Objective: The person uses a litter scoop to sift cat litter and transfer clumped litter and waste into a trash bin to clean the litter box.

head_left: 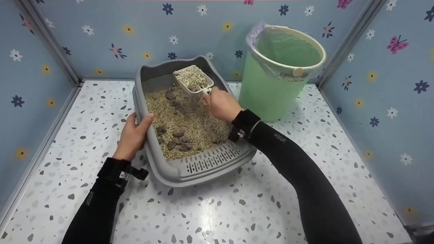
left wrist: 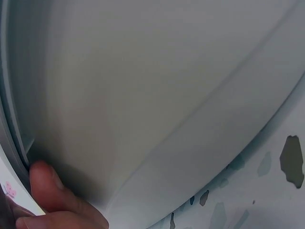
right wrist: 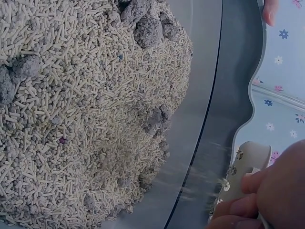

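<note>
Looking unfinished imo: right hand (head_left: 223,104) grips the loaded scoop (head_left: 205,91) over the litter tray (head_left: 166,174), left hand (head_left: 133,137) clamps its rim (head_left: 155,145), plenty of clumps (head_left: 179,132) left.

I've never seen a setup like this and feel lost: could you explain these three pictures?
There is no robot here, just a person working bare-handed. The wide picture comes from a camera on the head, the others from one on each wrist. On the white speckled surface stand a grey tray of litter with dark clumps and a green bin lined with a thin bag. The left hand holds the tray's side rim; the right hand has a scoop of litter in its grip, above the tray. The left wrist picture is mostly the tray's side, close up; the right one looks over the litter.
</note>
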A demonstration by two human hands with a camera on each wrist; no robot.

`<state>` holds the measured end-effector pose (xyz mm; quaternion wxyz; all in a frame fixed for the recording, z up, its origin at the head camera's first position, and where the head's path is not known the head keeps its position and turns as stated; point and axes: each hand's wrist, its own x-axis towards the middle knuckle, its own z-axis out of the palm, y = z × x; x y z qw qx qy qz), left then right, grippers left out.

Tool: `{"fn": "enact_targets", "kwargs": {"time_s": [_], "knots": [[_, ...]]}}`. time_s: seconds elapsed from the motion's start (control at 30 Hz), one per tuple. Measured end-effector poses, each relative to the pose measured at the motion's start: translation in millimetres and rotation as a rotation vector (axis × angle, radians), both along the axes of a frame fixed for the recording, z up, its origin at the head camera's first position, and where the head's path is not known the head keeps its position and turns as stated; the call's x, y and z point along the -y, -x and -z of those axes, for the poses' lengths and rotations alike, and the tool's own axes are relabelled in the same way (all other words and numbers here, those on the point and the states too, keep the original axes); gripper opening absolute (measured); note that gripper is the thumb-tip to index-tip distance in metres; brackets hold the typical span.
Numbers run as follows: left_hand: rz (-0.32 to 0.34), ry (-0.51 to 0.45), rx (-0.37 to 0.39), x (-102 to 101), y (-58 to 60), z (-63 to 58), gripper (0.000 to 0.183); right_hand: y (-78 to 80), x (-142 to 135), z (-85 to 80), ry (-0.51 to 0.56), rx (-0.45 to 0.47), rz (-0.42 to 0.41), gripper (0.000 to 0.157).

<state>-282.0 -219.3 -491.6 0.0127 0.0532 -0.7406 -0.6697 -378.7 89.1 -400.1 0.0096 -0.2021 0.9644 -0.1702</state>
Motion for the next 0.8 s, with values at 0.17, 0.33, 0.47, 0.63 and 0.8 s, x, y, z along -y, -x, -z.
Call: {"fn": "enact_targets", "kwargs": {"time_s": [0.17,0.33,0.47,0.63,0.8], "knots": [[0.005,0.011,-0.003,0.1,1.1,1.2,0.078,-1.7,-2.2,0.1,0.011,0.004,-0.005,0.043],[0.004,0.027,0.000,-0.9,1.6,0.8,0.081,-5.1,-7.8,-1.8,0.026,0.014,-0.008,0.044],[0.005,0.027,-0.003,-3.8,1.8,0.0,0.084,-15.1,-14.6,-10.9,0.011,0.050,0.010,0.046],[0.004,0.011,0.000,-7.6,0.6,0.4,0.086,-37.0,-25.3,-33.8,-0.062,0.108,0.018,0.049],[0.002,0.015,0.005,-11.0,-1.1,1.4,0.088,-60.4,-40.3,-57.1,-0.122,0.104,-0.056,0.044]]}}
